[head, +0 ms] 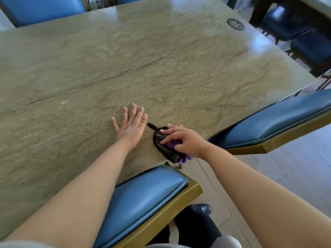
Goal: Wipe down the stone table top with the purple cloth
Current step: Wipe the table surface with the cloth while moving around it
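Note:
The stone table top (143, 68) is greenish-grey with dark veins and fills most of the view. My left hand (129, 125) lies flat on it near the front corner, fingers straight and spread. Just to its right, my right hand (180, 140) grips a bunched purple cloth (184, 158) together with a dark, shiny piece of fabric (161, 142) at the table's corner edge. Part of the purple cloth hangs over the edge below my hand.
Blue padded chairs with gold frames stand around the table: one below the near corner (143, 199), one at the right (279, 119), one at the far left (41, 8). A dark round number plate (235, 24) sits near the far right corner.

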A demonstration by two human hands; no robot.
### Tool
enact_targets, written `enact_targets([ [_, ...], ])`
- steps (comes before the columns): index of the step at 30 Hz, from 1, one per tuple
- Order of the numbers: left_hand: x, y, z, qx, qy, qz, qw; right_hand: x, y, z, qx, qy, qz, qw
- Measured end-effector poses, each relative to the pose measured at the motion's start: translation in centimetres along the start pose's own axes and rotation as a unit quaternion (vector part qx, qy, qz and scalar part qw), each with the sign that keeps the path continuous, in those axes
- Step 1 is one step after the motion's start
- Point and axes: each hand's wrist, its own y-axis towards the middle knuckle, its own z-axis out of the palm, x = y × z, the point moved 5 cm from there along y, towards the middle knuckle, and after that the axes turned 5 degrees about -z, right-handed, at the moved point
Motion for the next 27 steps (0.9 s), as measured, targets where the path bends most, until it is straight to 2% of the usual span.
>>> enact_targets([
  [2, 0.0, -0.1, 0.0, 0.003, 0.0, 0.006, 1.0, -1.3, -2.2, -1.4, -0.006, 0.039, 0.079, 0.996],
  [5, 0.2, -0.2, -0.3, 0.007, 0.007, 0.008, 1.0, -0.6, -3.6, -3.0, 0.048, 0.058, 0.163, 0.984],
  [7, 0.4, -0.5, -0.6, 0.026, -0.002, 0.016, 1.0, 0.9, -2.4, -3.7, 0.013, 0.11, 0.159, 0.981],
  [9, 1.0, -0.8, -1.2, 0.038, -0.017, 0.011, 0.999, 2.2, 0.0, -3.8, -0.081, 0.188, 0.128, 0.97],
  [10, 1.7, -0.9, -1.6, 0.035, -0.018, -0.008, 0.999, 2.4, 1.5, -3.5, -0.119, 0.16, 0.105, 0.974],
  [11, 2.8, -1.0, -2.0, 0.028, -0.016, -0.038, 0.999, 2.3, 3.1, -2.8, -0.128, 0.077, 0.075, 0.986],
  [13, 5.2, -1.4, -2.4, 0.024, -0.014, -0.089, 0.996, 1.4, 5.4, -0.5, -0.091, -0.118, 0.048, 0.988],
  [15, 6.7, -1.9, -2.1, 0.039, -0.026, -0.082, 0.996, 1.1, 6.8, 1.2, -0.056, -0.206, 0.05, 0.976],
  [20, 7.7, -1.6, -1.4, 0.016, -0.129, -0.059, 0.99, 4.1, 9.2, 4.4, 0.072, -0.223, -0.054, 0.971],
  [23, 7.8, -1.6, -1.4, -0.006, -0.233, -0.043, 0.971, 5.8, 9.3, 7.2, 0.145, -0.229, -0.107, 0.957],
  [27, 7.8, -1.7, -1.7, -0.015, -0.255, -0.027, 0.966, 7.3, 7.3, 9.2, 0.242, -0.224, -0.17, 0.929],
])
